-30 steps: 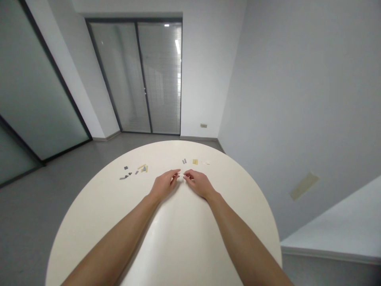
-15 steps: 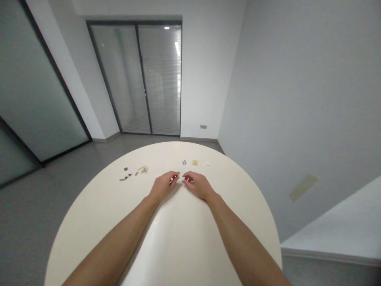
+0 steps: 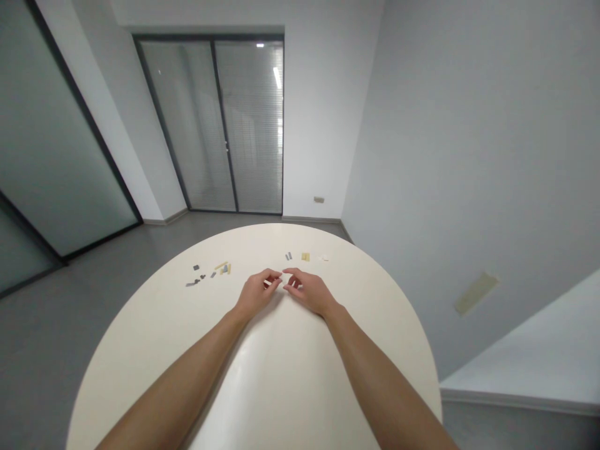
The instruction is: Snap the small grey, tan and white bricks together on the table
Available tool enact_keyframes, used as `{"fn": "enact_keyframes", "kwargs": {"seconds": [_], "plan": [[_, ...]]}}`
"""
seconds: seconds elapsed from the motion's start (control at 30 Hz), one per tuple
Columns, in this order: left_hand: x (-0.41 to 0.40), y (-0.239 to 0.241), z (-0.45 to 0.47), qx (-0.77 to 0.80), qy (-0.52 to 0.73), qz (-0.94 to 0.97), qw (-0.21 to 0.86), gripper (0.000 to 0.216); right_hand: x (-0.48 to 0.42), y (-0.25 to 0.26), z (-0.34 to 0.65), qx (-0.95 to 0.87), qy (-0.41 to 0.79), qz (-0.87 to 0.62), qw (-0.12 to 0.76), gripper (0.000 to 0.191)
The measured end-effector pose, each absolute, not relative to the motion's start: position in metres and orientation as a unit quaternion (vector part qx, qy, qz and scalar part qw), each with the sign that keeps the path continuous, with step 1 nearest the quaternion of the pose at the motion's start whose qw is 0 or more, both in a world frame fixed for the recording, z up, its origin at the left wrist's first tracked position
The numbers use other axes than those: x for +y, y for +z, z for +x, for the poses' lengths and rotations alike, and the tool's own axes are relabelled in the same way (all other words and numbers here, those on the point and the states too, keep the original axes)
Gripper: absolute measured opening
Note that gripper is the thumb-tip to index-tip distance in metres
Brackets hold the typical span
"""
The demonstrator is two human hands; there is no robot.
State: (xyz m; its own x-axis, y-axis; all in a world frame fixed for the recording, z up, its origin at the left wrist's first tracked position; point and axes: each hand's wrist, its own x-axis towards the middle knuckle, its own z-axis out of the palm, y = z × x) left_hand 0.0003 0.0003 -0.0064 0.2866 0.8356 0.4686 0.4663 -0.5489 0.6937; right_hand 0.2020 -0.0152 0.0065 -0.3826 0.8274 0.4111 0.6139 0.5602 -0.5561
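My left hand (image 3: 255, 292) and my right hand (image 3: 311, 292) meet fingertip to fingertip above the middle of the white table (image 3: 290, 362). On both, the thumb and fingers are curled into a pinch. A tiny pale or greyish thing seems to sit at the fingertips, too small to name. Just beyond the hands lie two small grey bars (image 3: 288, 256), a tan square piece (image 3: 305, 257) and a small white piece (image 3: 325, 258).
Left of the hands, several small pieces are scattered: a dark grey square (image 3: 196, 267), a light grey piece (image 3: 190, 284), small dark bits (image 3: 197, 281), a tan strip (image 3: 221, 265) and a blue-grey piece (image 3: 225, 269). A wall (image 3: 469, 156) stands to the right.
The fingertips of both hands have come closer together, the right hand's shifting slightly left. The pieces on the table lie as before; the view has turned a little.
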Motion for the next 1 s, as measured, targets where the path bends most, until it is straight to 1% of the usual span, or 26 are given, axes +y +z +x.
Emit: {"fn": "enact_keyframes", "kwargs": {"seconds": [0.07, 0.17, 0.4, 0.57, 0.87, 1.0], "plan": [[0.000, -0.006, 0.001, 0.421, 0.436, 0.759, 0.240, 0.020, -0.016, 0.007, 0.202, -0.818, 0.157, -0.441, 0.334, 0.039], [-0.001, -0.005, 0.002, 0.416, 0.448, 0.748, 0.261, 0.020, -0.015, 0.007, 0.202, -0.824, 0.156, -0.436, 0.327, 0.038], [-0.001, -0.007, 0.003, 0.414, 0.430, 0.755, 0.272, 0.020, -0.013, 0.003, 0.202, -0.817, 0.149, -0.455, 0.322, 0.036], [0.001, -0.012, 0.003, 0.407, 0.409, 0.761, 0.295, 0.027, -0.014, 0.004, 0.203, -0.814, 0.151, -0.459, 0.323, 0.032], [0.003, -0.016, 0.001, 0.403, 0.402, 0.775, 0.275, 0.029, -0.012, 0.001, 0.204, -0.812, 0.143, -0.458, 0.331, 0.030], [0.004, -0.017, 0.002, 0.409, 0.401, 0.777, 0.262, 0.028, -0.009, -0.002, 0.206, -0.808, 0.136, -0.465, 0.335, 0.021]]}}
